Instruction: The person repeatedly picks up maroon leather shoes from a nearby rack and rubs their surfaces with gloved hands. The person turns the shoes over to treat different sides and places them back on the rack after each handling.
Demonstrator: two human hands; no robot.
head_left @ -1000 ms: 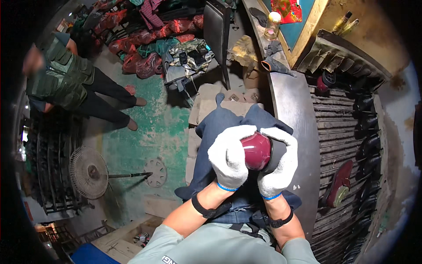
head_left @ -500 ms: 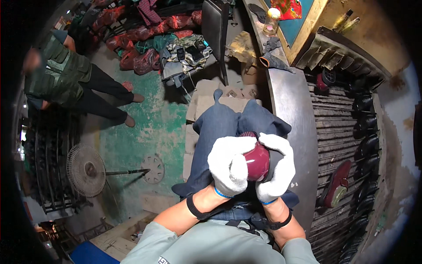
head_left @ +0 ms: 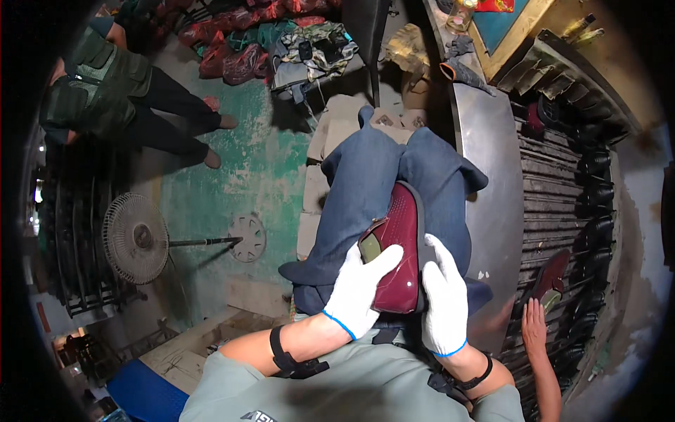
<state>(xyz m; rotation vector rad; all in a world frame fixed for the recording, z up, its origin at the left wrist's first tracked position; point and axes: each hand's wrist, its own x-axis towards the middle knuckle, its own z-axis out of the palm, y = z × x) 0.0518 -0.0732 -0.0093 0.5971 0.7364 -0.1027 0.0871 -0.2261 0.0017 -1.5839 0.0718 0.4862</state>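
Looking down in the head view, you have a burgundy shoe [head_left: 401, 211] over your lap, tipped on its side, toe pointing away from you and glossy heel toward your body. Your left hand [head_left: 360, 285] is part-closed on it, white-gloved thumb laid across the upper beside the opening; where its other fingers sit underneath is hidden. Your right hand [head_left: 444, 299] is loosely unfolded, fingers nearly straight along the dark sole [head_left: 421, 228]; whether it touches that edge, I cannot tell. With so little closure on that side, your left hand probably carries most of the hold, so the slick heel could slip or roll off your jeans [head_left: 358, 179] if that thumb eases. Pressing too hard with it might smear the shine, or leave glove fibres there. To your right, another person's bare hand [head_left: 536, 323] is at a second burgundy shoe [head_left: 553, 271] on the slatted rack [head_left: 548, 190], beyond the metal ledge [head_left: 492, 148]; swinging your right elbow outward could bump that person.
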